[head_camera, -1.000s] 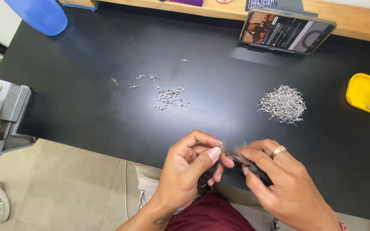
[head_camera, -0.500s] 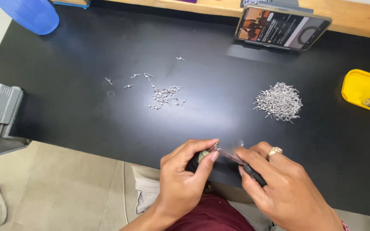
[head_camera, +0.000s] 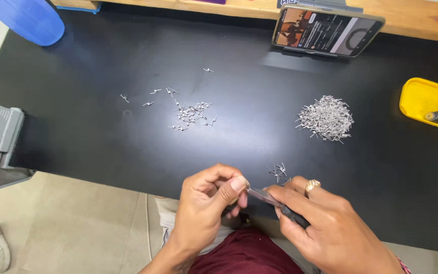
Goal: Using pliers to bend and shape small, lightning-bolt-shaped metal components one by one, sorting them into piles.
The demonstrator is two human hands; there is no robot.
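Lower centre: right hand grips black-handled pliers; left hand pinches their tip, fingers closed. Pin pile right.

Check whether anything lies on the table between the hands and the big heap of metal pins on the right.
Only a small cluster of pins lies just beyond the right hand, which holds a dark-handled tool against the left hand. Past that cluster, bare black table runs up to the large heap of pins.
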